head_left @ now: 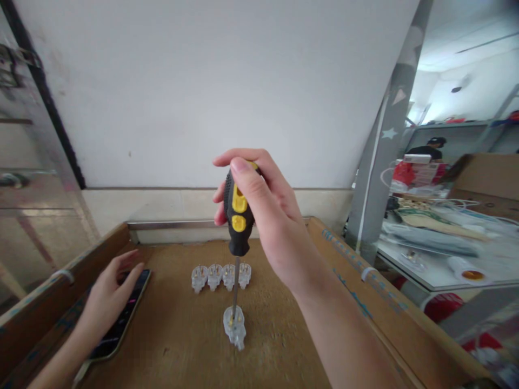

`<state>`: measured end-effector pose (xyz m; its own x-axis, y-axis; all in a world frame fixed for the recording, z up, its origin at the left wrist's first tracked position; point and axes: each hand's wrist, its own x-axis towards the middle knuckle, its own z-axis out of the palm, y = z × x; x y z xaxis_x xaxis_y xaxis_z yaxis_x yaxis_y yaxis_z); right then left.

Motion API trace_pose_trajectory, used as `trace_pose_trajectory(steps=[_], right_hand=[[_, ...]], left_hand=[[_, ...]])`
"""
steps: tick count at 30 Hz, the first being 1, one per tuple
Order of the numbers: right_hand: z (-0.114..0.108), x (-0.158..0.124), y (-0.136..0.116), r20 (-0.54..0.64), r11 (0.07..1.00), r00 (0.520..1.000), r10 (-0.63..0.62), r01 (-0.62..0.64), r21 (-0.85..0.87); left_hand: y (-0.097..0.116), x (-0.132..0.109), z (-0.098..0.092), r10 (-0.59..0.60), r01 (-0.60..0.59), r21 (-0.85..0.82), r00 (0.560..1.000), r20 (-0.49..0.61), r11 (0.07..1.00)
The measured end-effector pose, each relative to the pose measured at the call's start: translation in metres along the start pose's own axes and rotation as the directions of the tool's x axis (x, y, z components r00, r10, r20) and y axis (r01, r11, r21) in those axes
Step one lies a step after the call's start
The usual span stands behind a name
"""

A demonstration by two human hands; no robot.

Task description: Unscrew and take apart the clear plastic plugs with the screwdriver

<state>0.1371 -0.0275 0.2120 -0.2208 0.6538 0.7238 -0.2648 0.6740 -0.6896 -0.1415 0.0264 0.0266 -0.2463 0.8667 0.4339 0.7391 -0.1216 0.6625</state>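
My right hand (263,200) is wrapped round the black and yellow handle of a screwdriver (239,237), held upright. Its shaft points down, and the tip meets a clear plastic plug piece (235,329) with brass parts, lying alone on the brown board (182,335). Behind that piece, several similar clear pieces (214,276) stand side by side in a row. At the left, my left hand (109,297) rests over a dark-screened phone (121,324), fingers apart and holding nothing.
Raised wooden edges (357,281) flank the board, and a metal bar (194,224) crosses its far end before a white panel. A cluttered table (425,275) stands at the right, with an open cardboard box (486,183). Beyond it is a person in a dark cap (430,150).
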Motion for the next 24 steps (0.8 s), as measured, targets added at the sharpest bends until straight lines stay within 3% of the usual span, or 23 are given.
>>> trace_pose_trajectory(steps=[1,3,6,11,15,20,24], right_hand=[[0.0,0.001,0.0,-0.012,1.0,1.0,0.004,-0.004,0.004],[0.0,0.004,0.002,-0.05,1.0,0.999,-0.002,0.002,0.001],[0.001,0.009,0.006,-0.112,0.999,0.994,-0.02,0.017,-0.032],[0.0,0.014,0.014,-0.094,0.994,0.994,-0.056,0.047,-0.098],[-0.005,0.013,0.014,-0.029,0.999,1.0,0.001,-0.002,-0.036],[-0.007,0.013,0.011,-0.08,0.986,0.994,-0.079,0.066,-0.153],[-0.004,0.014,0.012,-0.093,0.996,0.994,-0.054,0.048,-0.072]], left_hand=[[0.015,-0.01,0.006,0.059,-0.06,-0.031,0.998,-0.018,0.998],[0.044,-0.034,0.023,0.201,-0.194,-0.067,0.972,0.124,0.979],[0.08,-0.068,0.051,0.398,-0.372,-0.141,0.854,0.336,0.917],[0.098,-0.085,0.083,0.453,-0.395,-0.223,0.765,0.458,0.891],[0.098,-0.084,0.085,0.479,-0.411,-0.246,0.759,0.441,0.878],[0.1,-0.085,0.08,0.478,-0.415,-0.237,0.76,0.44,0.878],[0.1,-0.085,0.082,0.478,-0.422,-0.226,0.758,0.443,0.878]])
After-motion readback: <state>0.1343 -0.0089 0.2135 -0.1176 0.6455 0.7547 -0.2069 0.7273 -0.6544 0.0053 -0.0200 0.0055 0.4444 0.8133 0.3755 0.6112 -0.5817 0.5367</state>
